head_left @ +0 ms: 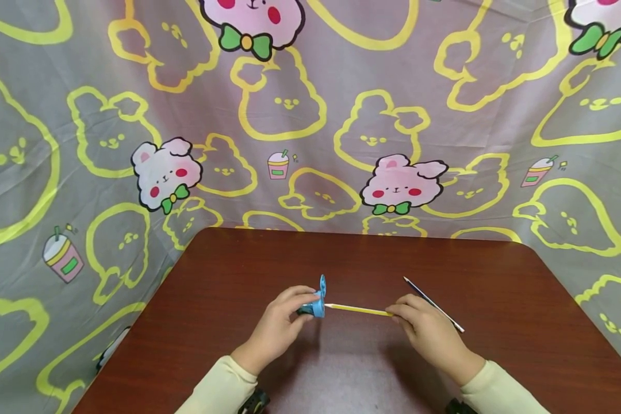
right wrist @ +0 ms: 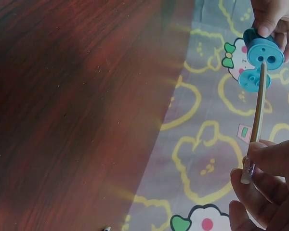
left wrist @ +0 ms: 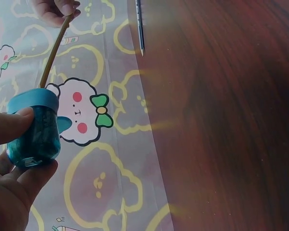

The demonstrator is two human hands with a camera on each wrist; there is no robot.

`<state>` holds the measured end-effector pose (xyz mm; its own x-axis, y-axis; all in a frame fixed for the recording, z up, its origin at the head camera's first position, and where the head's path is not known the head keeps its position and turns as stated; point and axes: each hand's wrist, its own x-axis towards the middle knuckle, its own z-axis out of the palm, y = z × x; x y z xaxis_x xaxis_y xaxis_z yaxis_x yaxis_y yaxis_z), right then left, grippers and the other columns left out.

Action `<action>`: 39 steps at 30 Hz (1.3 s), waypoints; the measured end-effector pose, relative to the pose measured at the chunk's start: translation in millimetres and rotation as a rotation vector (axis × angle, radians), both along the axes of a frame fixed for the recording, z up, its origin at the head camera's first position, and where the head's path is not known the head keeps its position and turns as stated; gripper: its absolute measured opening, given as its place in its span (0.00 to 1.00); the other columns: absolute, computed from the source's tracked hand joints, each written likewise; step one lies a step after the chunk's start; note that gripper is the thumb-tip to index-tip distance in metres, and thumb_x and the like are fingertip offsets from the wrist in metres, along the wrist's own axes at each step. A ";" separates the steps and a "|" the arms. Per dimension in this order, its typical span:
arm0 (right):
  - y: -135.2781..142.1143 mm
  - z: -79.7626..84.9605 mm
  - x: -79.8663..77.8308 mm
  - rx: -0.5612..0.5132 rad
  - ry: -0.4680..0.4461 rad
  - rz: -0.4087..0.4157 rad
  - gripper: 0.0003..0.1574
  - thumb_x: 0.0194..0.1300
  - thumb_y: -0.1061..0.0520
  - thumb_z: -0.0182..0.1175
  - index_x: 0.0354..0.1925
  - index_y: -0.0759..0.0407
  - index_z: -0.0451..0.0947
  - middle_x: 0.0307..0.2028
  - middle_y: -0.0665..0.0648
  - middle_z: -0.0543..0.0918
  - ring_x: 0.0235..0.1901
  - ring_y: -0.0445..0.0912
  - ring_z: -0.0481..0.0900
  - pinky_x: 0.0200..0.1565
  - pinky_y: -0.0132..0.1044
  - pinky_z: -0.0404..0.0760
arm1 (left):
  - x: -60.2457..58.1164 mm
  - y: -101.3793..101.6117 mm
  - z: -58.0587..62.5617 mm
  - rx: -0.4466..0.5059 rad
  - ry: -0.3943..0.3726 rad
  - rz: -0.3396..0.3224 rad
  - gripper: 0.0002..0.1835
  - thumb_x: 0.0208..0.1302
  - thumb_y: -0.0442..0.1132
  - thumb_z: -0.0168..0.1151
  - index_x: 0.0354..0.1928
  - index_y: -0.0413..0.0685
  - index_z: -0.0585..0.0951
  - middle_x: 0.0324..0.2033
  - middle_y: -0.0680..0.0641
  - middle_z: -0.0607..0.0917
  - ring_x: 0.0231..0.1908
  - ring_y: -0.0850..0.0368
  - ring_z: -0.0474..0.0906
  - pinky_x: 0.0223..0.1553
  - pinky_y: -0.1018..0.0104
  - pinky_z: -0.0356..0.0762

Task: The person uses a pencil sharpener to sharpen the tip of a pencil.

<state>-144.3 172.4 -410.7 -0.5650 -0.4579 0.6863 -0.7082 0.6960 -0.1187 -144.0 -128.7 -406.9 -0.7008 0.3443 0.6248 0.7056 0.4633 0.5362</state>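
A blue pencil sharpener (head_left: 318, 307) with a dark see-through body is gripped in my left hand (head_left: 278, 324), its flip lid standing open. In the right wrist view the holes in the sharpener's top (right wrist: 265, 54) show. My right hand (head_left: 428, 329) pinches a yellow pencil (head_left: 359, 310) near its blunt end. The pencil's tip points at the sharpener's top and lies right at the holes; whether it touches cannot be told. In the left wrist view my thumb (left wrist: 14, 126) presses the side of the sharpener (left wrist: 34, 127), fingers beneath it.
A second, dark pencil (head_left: 433, 303) lies on the brown table (head_left: 248, 259) beyond my right hand, tip pointing away to the left. A patterned cloth (head_left: 310, 155) hangs behind the table and along its sides.
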 end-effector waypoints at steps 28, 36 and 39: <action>-8.7 -3.2 -4.8 0.028 0.137 0.045 0.34 0.78 0.46 0.33 0.34 0.55 0.84 0.34 0.46 0.80 0.33 0.41 0.77 0.32 0.33 0.76 | 8.5 10.1 -8.1 -0.067 -0.043 -0.011 0.22 0.48 0.23 0.71 0.47 0.45 0.85 0.47 0.47 0.82 0.47 0.51 0.79 0.39 0.71 0.80; -13.3 0.1 -8.2 -0.009 0.145 0.049 0.34 0.78 0.45 0.33 0.35 0.56 0.84 0.34 0.46 0.80 0.33 0.41 0.77 0.33 0.33 0.76 | 5.0 9.6 -3.6 -0.058 -0.054 -0.006 0.21 0.49 0.22 0.70 0.47 0.42 0.85 0.47 0.45 0.82 0.47 0.50 0.79 0.38 0.70 0.81; -12.7 1.4 -9.2 -0.034 0.141 0.062 0.33 0.77 0.43 0.35 0.37 0.55 0.84 0.35 0.46 0.80 0.33 0.41 0.77 0.35 0.33 0.76 | 3.3 8.9 -1.4 -0.050 -0.068 -0.010 0.22 0.49 0.21 0.70 0.48 0.43 0.84 0.48 0.43 0.82 0.47 0.50 0.79 0.38 0.70 0.81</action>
<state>-153.5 159.7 -409.3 -0.4334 -0.4643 0.7724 -0.7608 0.6479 -0.0375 -140.6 -119.8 -408.3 -0.7371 0.3813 0.5580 0.6734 0.4838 0.5590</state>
